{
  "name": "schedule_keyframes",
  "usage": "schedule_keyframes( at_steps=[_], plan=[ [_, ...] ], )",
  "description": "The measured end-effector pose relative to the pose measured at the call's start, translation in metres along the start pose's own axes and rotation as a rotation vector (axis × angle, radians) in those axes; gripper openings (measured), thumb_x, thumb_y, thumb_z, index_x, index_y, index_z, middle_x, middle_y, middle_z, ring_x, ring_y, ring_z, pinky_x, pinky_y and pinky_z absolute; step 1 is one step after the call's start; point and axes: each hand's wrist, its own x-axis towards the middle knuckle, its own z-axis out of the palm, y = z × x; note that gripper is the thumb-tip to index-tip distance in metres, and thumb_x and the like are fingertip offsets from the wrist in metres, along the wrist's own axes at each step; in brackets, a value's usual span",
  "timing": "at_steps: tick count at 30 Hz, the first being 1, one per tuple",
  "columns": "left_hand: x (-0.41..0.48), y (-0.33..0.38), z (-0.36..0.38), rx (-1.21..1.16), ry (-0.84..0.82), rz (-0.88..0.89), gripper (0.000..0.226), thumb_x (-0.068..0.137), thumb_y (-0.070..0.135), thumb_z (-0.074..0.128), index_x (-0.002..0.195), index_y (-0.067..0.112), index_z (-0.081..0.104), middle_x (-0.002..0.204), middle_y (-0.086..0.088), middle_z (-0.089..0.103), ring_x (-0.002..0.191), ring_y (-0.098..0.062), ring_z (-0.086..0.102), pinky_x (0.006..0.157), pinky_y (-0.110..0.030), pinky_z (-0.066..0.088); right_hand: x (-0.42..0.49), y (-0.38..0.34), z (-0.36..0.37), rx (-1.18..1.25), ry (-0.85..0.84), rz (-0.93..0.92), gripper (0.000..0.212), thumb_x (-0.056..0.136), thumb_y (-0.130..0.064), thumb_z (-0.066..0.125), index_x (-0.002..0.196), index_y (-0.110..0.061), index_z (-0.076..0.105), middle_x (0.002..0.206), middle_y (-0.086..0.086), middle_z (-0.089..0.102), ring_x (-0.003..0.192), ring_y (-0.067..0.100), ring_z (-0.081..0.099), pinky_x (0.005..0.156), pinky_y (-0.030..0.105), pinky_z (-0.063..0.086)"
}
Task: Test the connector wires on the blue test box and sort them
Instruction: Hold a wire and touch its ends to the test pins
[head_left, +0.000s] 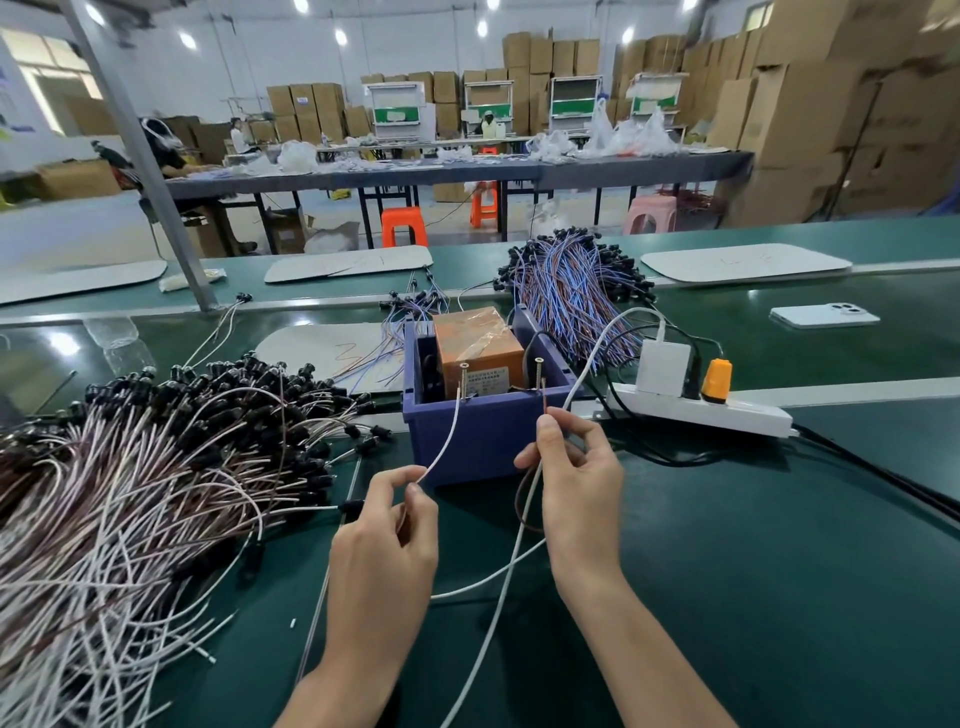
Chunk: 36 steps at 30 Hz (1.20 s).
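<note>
The blue test box stands on the green bench with an orange block inside and two upright screws, the left screw and the right screw, at its front rim. My left hand pinches a white wire whose tip touches the left screw. My right hand pinches a brown wire, its bare end held up at the right screw. A big heap of white and brown connector wires lies to the left. A blue and red wire pile lies behind the box.
A white power strip with a white charger and an orange plug sits right of the box, black cables trailing off it. A white cable crosses the bench between my arms. A phone lies far right. A metal post rises at left.
</note>
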Motion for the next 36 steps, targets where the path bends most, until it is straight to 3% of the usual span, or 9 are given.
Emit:
schedule_keyframes(
  at_steps=[23, 27, 31, 34, 36],
  plan=[
    [-0.003, -0.004, 0.003, -0.003, -0.009, 0.013, 0.016, 0.097, 0.015, 0.055, 0.097, 0.029, 0.061, 0.044, 0.012, 0.044, 0.036, -0.009, 0.036, 0.040, -0.014, 0.026, -0.002, -0.002, -0.001, -0.051, 0.019, -0.004, 0.006, 0.101, -0.030, 0.061, 0.104, -0.028, 0.066, 0.067, -0.003, 0.073, 0.057, 0.000, 0.061, 0.056, 0.004, 0.042],
    [-0.002, -0.004, 0.002, -0.019, 0.006, -0.001, 0.016, 0.097, 0.021, 0.050, 0.097, 0.036, 0.057, 0.043, 0.009, 0.041, 0.037, -0.010, 0.035, 0.040, -0.016, 0.026, -0.003, -0.005, -0.002, -0.017, 0.011, 0.034, 0.005, 0.102, -0.027, 0.059, 0.105, -0.026, 0.063, 0.069, -0.001, 0.074, 0.055, 0.008, 0.055, 0.051, 0.008, 0.043],
    [0.000, -0.004, -0.003, -0.091, 0.061, -0.050, 0.020, 0.102, 0.023, 0.047, 0.098, 0.043, 0.049, 0.044, 0.006, 0.043, 0.037, -0.009, 0.035, 0.038, -0.021, 0.026, -0.009, -0.011, -0.008, 0.011, -0.037, 0.052, 0.006, 0.101, -0.028, 0.061, 0.105, -0.025, 0.064, 0.076, 0.003, 0.077, 0.040, 0.001, 0.043, 0.044, 0.009, 0.036],
    [0.000, -0.004, -0.006, -0.156, 0.082, -0.118, 0.016, 0.099, 0.032, 0.045, 0.102, 0.048, 0.045, 0.051, -0.004, 0.050, 0.040, -0.008, 0.037, 0.043, -0.036, 0.034, -0.013, -0.016, -0.013, 0.006, -0.095, 0.056, 0.007, 0.100, -0.030, 0.062, 0.105, -0.027, 0.066, 0.084, 0.002, 0.079, 0.042, -0.003, 0.050, 0.044, 0.006, 0.038],
    [0.001, -0.004, -0.008, -0.180, 0.089, -0.143, 0.014, 0.095, 0.037, 0.041, 0.103, 0.048, 0.044, 0.057, -0.008, 0.054, 0.041, -0.013, 0.040, 0.041, -0.036, 0.032, -0.016, -0.021, -0.015, 0.019, -0.132, 0.067, 0.012, 0.098, -0.034, 0.063, 0.105, -0.027, 0.068, 0.089, 0.002, 0.079, 0.043, -0.004, 0.051, 0.045, 0.006, 0.040]
  ],
)
